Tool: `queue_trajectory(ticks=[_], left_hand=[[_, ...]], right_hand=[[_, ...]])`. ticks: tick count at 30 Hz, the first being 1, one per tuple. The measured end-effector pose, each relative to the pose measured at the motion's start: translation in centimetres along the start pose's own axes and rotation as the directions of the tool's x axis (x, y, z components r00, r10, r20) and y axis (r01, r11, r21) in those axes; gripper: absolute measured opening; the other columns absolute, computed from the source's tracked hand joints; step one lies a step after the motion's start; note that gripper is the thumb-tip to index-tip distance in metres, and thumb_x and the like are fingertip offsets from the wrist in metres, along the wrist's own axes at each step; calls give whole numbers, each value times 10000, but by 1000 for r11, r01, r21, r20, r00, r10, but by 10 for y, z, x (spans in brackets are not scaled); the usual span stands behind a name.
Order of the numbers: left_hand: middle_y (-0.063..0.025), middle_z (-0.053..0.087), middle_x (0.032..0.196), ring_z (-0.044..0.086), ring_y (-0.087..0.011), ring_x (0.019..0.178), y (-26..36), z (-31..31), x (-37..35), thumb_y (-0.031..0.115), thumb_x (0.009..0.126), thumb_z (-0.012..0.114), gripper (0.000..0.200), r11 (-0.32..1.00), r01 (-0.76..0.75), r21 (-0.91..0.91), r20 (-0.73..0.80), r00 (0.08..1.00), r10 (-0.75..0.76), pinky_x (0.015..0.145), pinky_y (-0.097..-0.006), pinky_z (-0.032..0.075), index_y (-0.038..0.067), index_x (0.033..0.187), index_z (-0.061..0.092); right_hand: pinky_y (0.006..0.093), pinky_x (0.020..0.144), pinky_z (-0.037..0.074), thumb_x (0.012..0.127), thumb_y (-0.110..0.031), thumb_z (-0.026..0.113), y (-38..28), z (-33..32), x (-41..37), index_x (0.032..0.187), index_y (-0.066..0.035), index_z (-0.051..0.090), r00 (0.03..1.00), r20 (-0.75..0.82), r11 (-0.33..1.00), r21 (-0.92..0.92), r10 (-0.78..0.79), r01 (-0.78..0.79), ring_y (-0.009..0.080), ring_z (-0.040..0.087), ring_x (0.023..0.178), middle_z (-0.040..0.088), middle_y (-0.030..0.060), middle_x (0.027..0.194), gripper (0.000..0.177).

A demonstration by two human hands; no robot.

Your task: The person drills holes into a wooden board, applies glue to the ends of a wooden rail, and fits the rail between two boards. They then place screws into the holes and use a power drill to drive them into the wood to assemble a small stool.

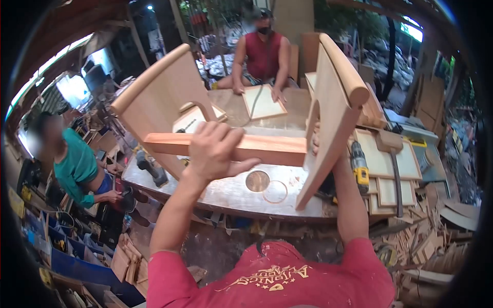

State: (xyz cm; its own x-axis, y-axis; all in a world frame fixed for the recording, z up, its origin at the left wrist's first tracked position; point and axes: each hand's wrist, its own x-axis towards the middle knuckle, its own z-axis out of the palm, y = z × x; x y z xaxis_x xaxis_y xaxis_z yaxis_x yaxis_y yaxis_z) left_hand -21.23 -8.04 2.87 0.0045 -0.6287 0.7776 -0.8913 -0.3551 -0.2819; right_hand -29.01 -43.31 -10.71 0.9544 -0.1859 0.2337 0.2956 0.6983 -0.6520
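Gripping a wooden bar at center, the left hand wraps its fingers over it. The right hand is mostly hidden by the tilted two o'clock panel; its grip cannot be told. A drill sits at three o'clock.

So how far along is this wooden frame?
Done, by the look of it: both side panels have rounded top rails.
In hand: left hand grips the crossbar between them; right hand is at the right panel.
Left, probably: confirming or fixing the bar's joints, fastening not visible. It's the only bar spanning them; yellow drill is out of hand.
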Motion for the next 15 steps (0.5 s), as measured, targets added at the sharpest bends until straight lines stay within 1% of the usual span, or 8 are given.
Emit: queue_trajectory(ticks=[2,4,6,8,10,11,14,15], left_hand=[[-92,606,878,564,-292,827,5,-3,1,462,671,818,557,998,59,7,65,996,-59,834,-440,427,76,1047,677],[-110,590,911,557,-320,863,26,-6,9,312,686,768,528,994,98,-41,33,995,-97,873,-458,420,69,1137,643],[-134,578,941,551,-348,881,54,7,15,193,669,691,579,985,165,-51,36,986,-163,881,-478,419,63,1225,597],[-151,550,928,547,-357,871,61,10,21,149,658,640,625,980,194,-52,129,974,-186,854,-471,427,78,1276,585],[-129,545,899,547,-335,839,62,20,20,238,705,712,553,985,128,-114,126,986,-113,807,-450,437,103,1235,629],[-119,545,891,548,-324,828,62,23,21,307,706,742,549,988,129,-80,107,987,-120,793,-444,438,111,1209,647],[-90,541,864,547,-293,797,65,34,18,506,685,809,599,989,145,2,38,989,-145,755,-428,439,134,1139,690],[-81,537,853,546,-285,787,62,34,16,566,664,813,635,989,144,21,15,989,-144,747,-424,437,141,1121,699]], right_hand=[[405,520,546,972,-566,452,0,5,1,1300,-48,525,995,-74,992,-111,-63,55,272,609,596,595,136,774,618],[391,508,540,973,-615,430,-2,18,-7,1290,-48,536,994,-96,982,-186,-52,33,261,605,583,571,125,712,658],[372,471,514,975,-662,402,1,16,-10,1182,-62,588,1000,-1,989,-150,7,-7,253,595,539,575,121,678,661],[357,429,475,980,-677,387,3,27,-9,1050,-88,609,999,-36,988,-157,-13,7,245,565,484,572,117,647,633],[336,476,499,983,-585,426,-4,39,-13,1204,-11,542,996,-70,971,-237,-48,30,225,593,517,589,127,688,625],[326,499,512,984,-539,446,-4,43,-12,1281,27,508,995,-76,958,-283,-64,40,215,606,534,598,132,708,642],[343,404,456,960,-708,404,-1,44,-8,1008,-83,598,988,-100,929,-362,-120,76,241,538,437,553,116,597,656],[342,406,462,960,-691,419,-2,42,-8,1030,-68,591,989,-103,943,-325,-104,66,240,546,439,558,121,599,649]])
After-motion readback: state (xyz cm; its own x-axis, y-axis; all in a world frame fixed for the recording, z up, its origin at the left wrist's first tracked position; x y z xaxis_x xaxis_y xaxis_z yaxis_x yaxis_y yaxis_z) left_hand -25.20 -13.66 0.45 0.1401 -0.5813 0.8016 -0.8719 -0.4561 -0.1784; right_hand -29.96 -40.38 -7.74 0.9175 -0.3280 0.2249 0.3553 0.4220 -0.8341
